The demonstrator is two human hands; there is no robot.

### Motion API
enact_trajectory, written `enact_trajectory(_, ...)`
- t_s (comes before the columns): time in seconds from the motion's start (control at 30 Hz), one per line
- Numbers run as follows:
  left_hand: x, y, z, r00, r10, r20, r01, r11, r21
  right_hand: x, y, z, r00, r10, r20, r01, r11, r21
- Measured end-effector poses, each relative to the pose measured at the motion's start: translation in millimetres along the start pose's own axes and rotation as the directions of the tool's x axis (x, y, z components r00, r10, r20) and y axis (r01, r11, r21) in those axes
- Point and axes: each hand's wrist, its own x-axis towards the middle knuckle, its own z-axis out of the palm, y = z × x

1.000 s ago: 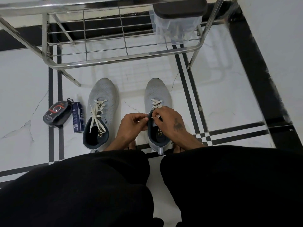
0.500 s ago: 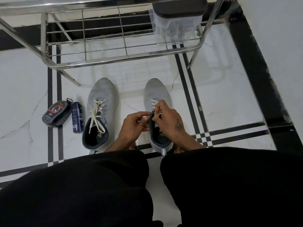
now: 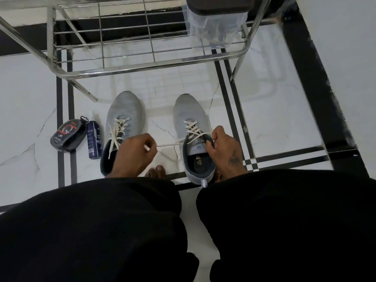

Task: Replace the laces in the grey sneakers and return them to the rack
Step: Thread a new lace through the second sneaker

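Note:
Two grey sneakers stand side by side on the white floor, toes pointing at the rack. The left sneaker (image 3: 124,117) has a loose white lace hanging over its opening. The right sneaker (image 3: 188,112) is laced partway with a white lace (image 3: 171,143). My left hand (image 3: 135,154) pinches that lace's end and holds it stretched out to the left. My right hand (image 3: 225,148) grips the right sneaker's collar at the upper eyelets. The steel rack (image 3: 142,68) stands just beyond the shoes.
A black shoe-polish case (image 3: 68,135) and a dark blue spray can (image 3: 94,142) lie left of the left sneaker. A clear container with a dark lid (image 3: 215,27) sits on the rack's right end. My black-trousered knees fill the foreground, bare toes (image 3: 156,171) between the shoes.
Both hands were together over the right sneaker's eyelets. My left hand has since pulled away to the left, drawing the lace taut; my right hand stays on the collar.

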Motion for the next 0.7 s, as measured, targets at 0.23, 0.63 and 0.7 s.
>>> enact_trajectory(0.23,-14.5,-3.3,-22.7,1.0,0.021,0.022,-0.025,0.976,0.215,8.7,-0.4,-0.4,0.998,-0.021,0.067,0.013,0.993,0.119)
enact_trajectory(0.63,31.4,10.1,0.2,0.938,-0.003,0.347,0.007,1.0,-0.009,10.3,1.3,-2.7,0.997,0.075,0.037,-0.079,0.989,0.122)
enact_trajectory(0.7,19.4,-14.8,-21.1,0.882,-0.073,0.465,0.042,0.996,0.077,11.1,1.2,-3.4,0.995,0.101,0.026,-0.104,0.983,0.15)
